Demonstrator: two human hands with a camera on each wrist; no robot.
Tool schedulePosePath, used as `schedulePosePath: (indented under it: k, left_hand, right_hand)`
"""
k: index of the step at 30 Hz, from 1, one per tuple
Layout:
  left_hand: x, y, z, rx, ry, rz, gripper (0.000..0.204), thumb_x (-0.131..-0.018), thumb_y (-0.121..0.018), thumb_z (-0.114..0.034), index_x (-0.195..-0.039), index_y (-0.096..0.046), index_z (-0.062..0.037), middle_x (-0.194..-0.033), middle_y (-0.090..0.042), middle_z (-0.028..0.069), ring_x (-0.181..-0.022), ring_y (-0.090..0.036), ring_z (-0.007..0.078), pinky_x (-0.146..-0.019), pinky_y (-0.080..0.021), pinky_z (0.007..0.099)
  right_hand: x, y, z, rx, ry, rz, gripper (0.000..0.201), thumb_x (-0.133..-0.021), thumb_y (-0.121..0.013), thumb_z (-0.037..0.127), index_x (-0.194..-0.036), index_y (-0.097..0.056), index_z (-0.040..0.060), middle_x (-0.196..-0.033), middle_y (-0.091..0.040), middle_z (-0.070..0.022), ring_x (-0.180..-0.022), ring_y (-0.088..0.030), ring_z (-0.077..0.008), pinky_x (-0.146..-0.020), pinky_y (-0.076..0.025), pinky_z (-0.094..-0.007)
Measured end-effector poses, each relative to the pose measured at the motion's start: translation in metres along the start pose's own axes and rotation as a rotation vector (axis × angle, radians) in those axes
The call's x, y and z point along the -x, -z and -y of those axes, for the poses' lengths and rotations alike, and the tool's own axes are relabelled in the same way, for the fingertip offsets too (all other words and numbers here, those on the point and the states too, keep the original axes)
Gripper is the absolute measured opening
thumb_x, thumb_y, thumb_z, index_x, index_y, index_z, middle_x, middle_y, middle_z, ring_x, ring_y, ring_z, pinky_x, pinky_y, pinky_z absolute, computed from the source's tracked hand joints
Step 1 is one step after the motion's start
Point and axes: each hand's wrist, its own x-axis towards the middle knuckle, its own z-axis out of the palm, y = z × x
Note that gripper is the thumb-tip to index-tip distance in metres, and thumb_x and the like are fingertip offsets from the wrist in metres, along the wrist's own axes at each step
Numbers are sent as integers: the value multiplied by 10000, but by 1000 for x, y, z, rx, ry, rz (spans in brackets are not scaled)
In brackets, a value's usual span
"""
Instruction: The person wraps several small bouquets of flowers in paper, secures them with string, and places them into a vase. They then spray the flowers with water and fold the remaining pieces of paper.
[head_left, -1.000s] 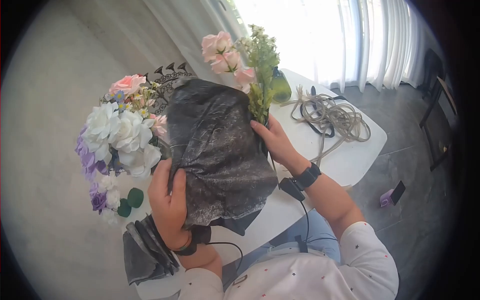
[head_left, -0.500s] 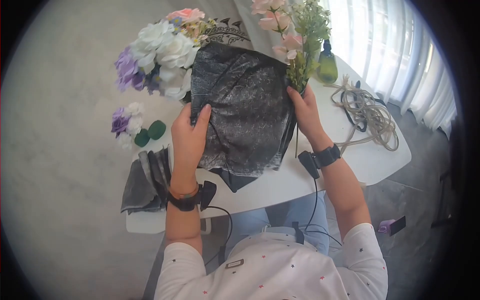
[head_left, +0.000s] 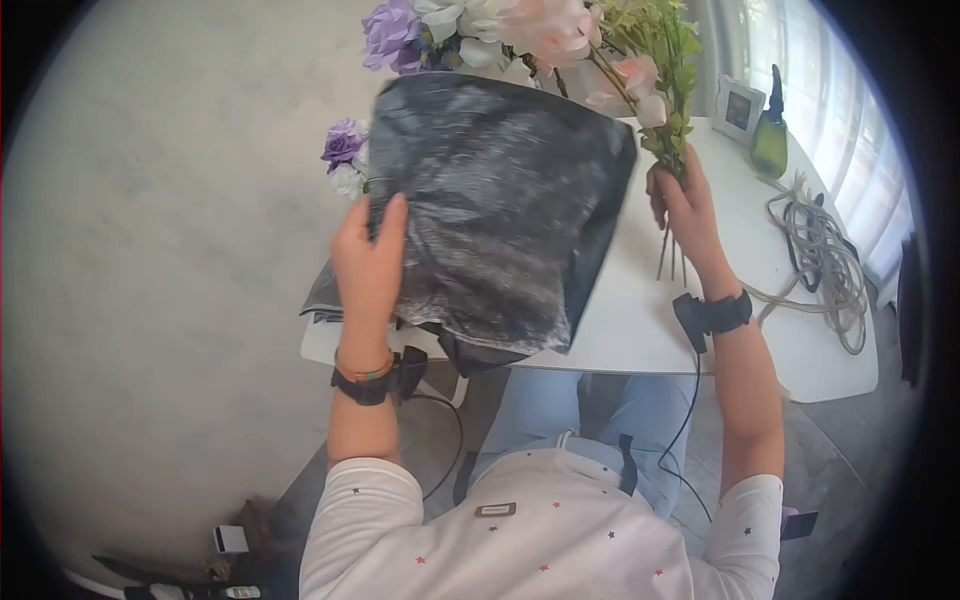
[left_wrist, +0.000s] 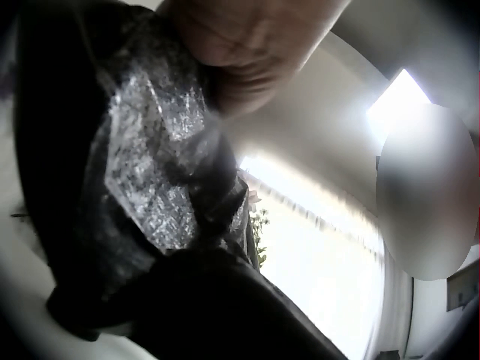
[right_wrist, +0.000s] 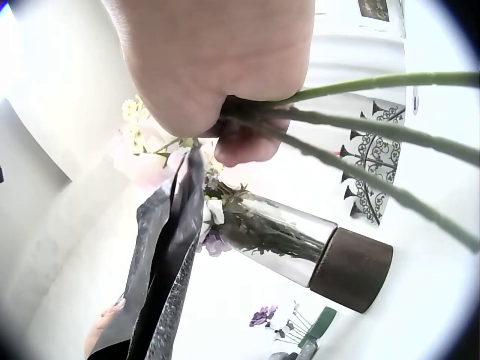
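My left hand [head_left: 368,260] holds the left edge of a black crinkled sheet [head_left: 490,210], thumb on its front. Parted layers of the sheet [right_wrist: 161,262] show in the right wrist view. In the left wrist view its wrinkled surface [left_wrist: 150,157] has pale speckles. To the right of the sheet, my right hand [head_left: 688,210] grips a bunch of artificial flowers by the stems. Pink roses [head_left: 640,80] and green leafy sprigs [head_left: 675,60] rise above that hand. Several bare green stems [right_wrist: 375,127] stick out below the fist in the right wrist view.
A glass vase [right_wrist: 281,225] with a brown base holds more flowers behind the sheet. Purple and white blooms [head_left: 345,150] lie at the left. Dark folded sheets [head_left: 322,295], coiled cord [head_left: 830,270], a green spray bottle [head_left: 769,140] and a picture frame [head_left: 738,108] are on the white table [head_left: 640,330].
My right hand has left the sheet's right edge and moved right with the flowers. The left hand keeps holding the sheet. The head view has shifted, bringing the picture frame into sight.
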Motion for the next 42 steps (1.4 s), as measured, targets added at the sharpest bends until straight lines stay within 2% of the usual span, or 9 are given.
schedulePosePath:
  k: [6, 13, 17, 20, 27, 30, 35, 37, 42]
  left_hand:
    - [-29, 105, 80, -305, 149, -159, 273, -903, -595, -206, -949, -627, 62, -839, -635, 42, -737, -523, 91, -679, -430, 247]
    - [-75, 181, 193, -302, 343, -17, 342, -886, -608, -260, -959, -627, 74, -831, -640, 83, -746, -542, 129, -674, -442, 283]
    - [-86, 189, 266, -733, 235, 234, 510, -848, -600, -424, -1123, -592, 5, -1036, -619, 267, -970, -596, 403, -806, -465, 443]
    - [-83, 163, 282, -1179, 544, 355, 921, -765, -581, -644, -1430, -257, -95, -1378, -318, 337, -1189, -414, 509, -942, -393, 554]
    - [-48, 79, 266, -948, 602, 1113, 944, -765, -458, -733, -1471, -204, -160, -1453, -316, 209, -1361, -277, 351, -1108, -229, 415]
    - [-35, 64, 255, -1038, 697, 1169, 877, -779, -495, -679, -1446, -289, -148, -1439, -350, 196, -1357, -290, 340, -1107, -232, 405]
    - [-56, 39, 186, -1277, 445, 967, 679, -810, -553, -554, -1316, -497, -105, -1375, -436, 197, -1266, -421, 349, -1054, -313, 426]
    - [-62, 17, 131, -1093, 180, 670, 519, -859, -555, -424, -1215, -560, -47, -1267, -520, 193, -1155, -509, 356, -983, -383, 419]
    - [-44, -63, 43, -368, -333, 597, 308, -873, -589, -171, -1102, -584, 35, -1138, -585, 185, -1069, -554, 345, -904, -438, 360]
  right_hand:
    - [-13, 18, -11, -63, -49, -279, 26, -925, -435, 114, -910, -443, 95, -577, -432, 21, -419, -364, -46, -360, -269, -202]
    - [-21, 43, -17, -291, -160, -359, 55, -923, -447, 106, -881, -412, 98, -680, -419, 21, -447, -311, -38, -366, -216, -205]
    - [-19, 41, -18, -237, -206, -344, 42, -918, -452, 109, -892, -420, 102, -671, -418, 25, -434, -298, -33, -365, -214, -206]
    - [-18, 40, -20, -198, -224, -330, 32, -920, -455, 116, -901, -429, 110, -659, -413, 31, -417, -295, -30, -349, -208, -199]
    - [-18, 33, -11, -228, -233, -308, 75, -948, -465, 195, -929, -449, 124, -630, -412, 39, -396, -284, -23, -320, -187, -190]
    - [-18, 35, -9, -257, -232, -304, 113, -958, -441, 232, -934, -443, 122, -630, -416, 31, -391, -283, -33, -320, -197, -197]
    - [-19, 41, -15, -379, -256, -271, 77, -932, -398, 199, -928, -418, 124, -644, -424, -6, -387, -303, -68, -322, -223, -211]
    - [-17, 41, -10, -483, -271, -205, 63, -914, -378, 172, -932, -417, 125, -656, -428, -16, -403, -310, -71, -326, -225, -211]
    - [-15, 42, -17, -594, -265, -117, 125, -898, -312, 150, -969, -410, 116, -680, -436, -34, -444, -345, -92, -354, -267, -219]
